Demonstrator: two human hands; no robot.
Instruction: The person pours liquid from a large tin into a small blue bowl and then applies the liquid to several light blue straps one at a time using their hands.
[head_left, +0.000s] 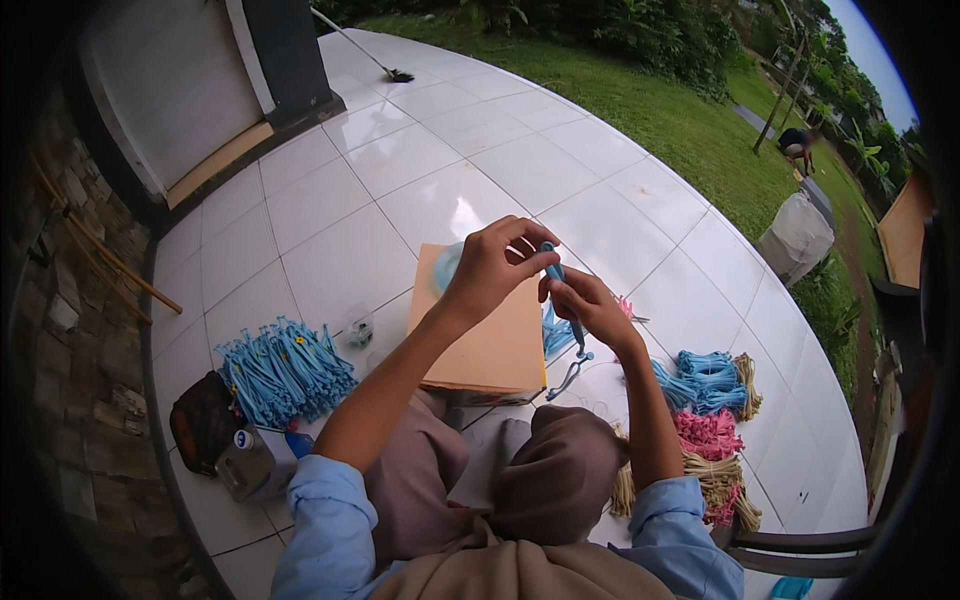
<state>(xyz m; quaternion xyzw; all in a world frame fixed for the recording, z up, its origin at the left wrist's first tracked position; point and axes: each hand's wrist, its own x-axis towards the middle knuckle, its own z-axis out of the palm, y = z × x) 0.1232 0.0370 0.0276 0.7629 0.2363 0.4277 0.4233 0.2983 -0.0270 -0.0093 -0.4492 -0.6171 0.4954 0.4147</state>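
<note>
Plainly, the left fingers (pixel 527 232) pinch a blue strap (pixel 577 333) near its top, right fingers (pixel 572 300) grasping it just below.

Smooth strap (pixel 578 335) (looks plastic), matt cardbd box (pixel 490 350), glossy tile flr (pixel 335 235)

Glossy white square tiles with dark joints make up the floor (pixel 330 250), and look at that daylight gleaming off it! Along its left edge runs a rough brown-grey stone-block wall (pixel 95 390); at the far left corner, there's a pale flat door panel (pixel 175 90) beside a dark grey pillar (pixel 283 50). Beyond the far right edge, it's all green: a short grassy lawn (pixel 600 105), dense leafy shrubs (pixel 660 45), and pale blue sky (pixel 880 50) up top!
</note>
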